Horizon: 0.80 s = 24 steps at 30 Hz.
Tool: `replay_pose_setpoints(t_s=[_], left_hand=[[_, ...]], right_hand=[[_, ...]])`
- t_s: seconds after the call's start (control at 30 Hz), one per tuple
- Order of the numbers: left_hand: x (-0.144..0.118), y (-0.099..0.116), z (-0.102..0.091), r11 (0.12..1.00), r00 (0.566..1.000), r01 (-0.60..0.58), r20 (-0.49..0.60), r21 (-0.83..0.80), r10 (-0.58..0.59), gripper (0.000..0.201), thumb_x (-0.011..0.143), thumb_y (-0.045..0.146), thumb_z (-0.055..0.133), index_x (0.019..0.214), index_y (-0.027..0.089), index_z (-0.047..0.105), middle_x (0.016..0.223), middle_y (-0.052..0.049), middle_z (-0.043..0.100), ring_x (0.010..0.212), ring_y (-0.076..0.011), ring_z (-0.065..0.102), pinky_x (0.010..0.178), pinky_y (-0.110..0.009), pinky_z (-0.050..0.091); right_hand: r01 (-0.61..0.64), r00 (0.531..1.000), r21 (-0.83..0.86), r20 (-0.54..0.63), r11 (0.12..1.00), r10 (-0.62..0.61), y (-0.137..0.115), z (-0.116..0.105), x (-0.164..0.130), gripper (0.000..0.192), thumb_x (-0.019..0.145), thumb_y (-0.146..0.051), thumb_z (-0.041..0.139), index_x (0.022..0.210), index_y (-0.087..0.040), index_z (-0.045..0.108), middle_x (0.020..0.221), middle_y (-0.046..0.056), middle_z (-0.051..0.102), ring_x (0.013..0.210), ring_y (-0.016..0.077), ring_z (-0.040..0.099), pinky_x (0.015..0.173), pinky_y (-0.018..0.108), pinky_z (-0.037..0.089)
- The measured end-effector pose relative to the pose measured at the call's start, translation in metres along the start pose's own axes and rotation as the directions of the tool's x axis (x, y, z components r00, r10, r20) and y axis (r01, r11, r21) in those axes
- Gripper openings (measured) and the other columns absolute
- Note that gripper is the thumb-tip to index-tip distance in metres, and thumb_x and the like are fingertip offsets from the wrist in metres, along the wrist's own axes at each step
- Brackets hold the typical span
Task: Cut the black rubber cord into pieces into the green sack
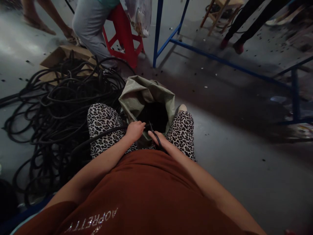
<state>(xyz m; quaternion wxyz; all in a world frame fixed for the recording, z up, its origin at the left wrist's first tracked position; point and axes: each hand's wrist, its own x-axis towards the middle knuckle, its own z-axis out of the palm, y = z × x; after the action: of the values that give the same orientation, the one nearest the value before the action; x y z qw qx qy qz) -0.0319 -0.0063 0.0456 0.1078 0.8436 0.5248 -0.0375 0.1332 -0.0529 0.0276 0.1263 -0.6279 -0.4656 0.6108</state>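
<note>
My left hand (pixel 134 130) is closed around a black cable (pixel 105 133) that runs in from the pile on my left, across my left knee. My right hand (pixel 160 140) grips dark scissors or cutters (pixel 153 132), their blades pointing toward the cable end by my left hand. Both hands are over the mouth of an open green-grey sack (pixel 144 94) standing between my knees, with dark contents inside.
A big tangle of black cable (pixel 56 107) covers the floor to my left, beside flattened cardboard (pixel 63 55). A person sits on a red stool (pixel 124 36) ahead. A blue metal frame (pixel 220 58) stands ahead right, another person's legs beyond it.
</note>
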Motion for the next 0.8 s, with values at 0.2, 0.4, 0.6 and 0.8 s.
replay_pose_setpoints(t_s=[0.2,0.4,0.6,0.8], left_hand=[[0.0001,-0.0008,0.0007,1.0,1.0,-0.018,-0.003,0.006,0.018,0.029,0.088,0.027,0.042,0.109,0.02,0.062,0.093,-0.009,0.064,0.088,-0.0203,0.059,0.077,-0.032,0.041],[0.0011,-0.0025,-0.0006,0.998,0.998,-0.057,0.006,0.024,0.057,0.028,0.088,0.027,0.044,0.108,0.02,0.062,0.092,-0.009,0.064,0.087,-0.0208,0.058,0.077,-0.033,0.04],[-0.0014,-0.0037,-0.0053,0.998,0.999,-0.042,-0.025,0.055,0.043,0.029,0.088,0.024,0.042,0.109,0.019,0.061,0.094,-0.011,0.064,0.094,-0.0233,0.057,0.08,-0.036,0.038],[-0.0001,-0.0058,-0.0032,0.998,0.999,-0.025,-0.028,0.06,0.027,0.03,0.088,0.026,0.042,0.11,0.02,0.061,0.094,-0.01,0.064,0.09,-0.0222,0.058,0.077,-0.035,0.038]], right_hand=[[-0.016,1.0,0.018,-0.005,1.0,0.016,0.0004,0.0008,0.0007,0.045,0.09,-0.057,0.044,0.089,-0.014,0.055,0.055,-0.001,0.056,0.039,0.0103,0.052,0.039,0.018,0.04],[0.013,1.0,0.017,-0.018,1.0,-0.012,-0.003,-0.0009,-0.003,0.044,0.09,-0.056,0.045,0.08,-0.014,0.053,0.05,-0.003,0.052,0.033,0.0079,0.047,0.035,0.017,0.036],[0.049,0.997,0.0,-0.054,0.999,-0.048,-0.0017,-0.002,-0.0023,0.036,0.094,-0.046,0.045,0.077,-0.015,0.051,0.048,-0.005,0.048,0.03,0.0086,0.046,0.032,0.018,0.035],[0.038,0.99,-0.091,-0.129,0.995,-0.05,-0.0042,-0.0022,-0.0049,0.034,0.093,-0.04,0.048,0.07,-0.016,0.05,0.044,-0.006,0.044,0.03,0.0091,0.046,0.032,0.018,0.033]])
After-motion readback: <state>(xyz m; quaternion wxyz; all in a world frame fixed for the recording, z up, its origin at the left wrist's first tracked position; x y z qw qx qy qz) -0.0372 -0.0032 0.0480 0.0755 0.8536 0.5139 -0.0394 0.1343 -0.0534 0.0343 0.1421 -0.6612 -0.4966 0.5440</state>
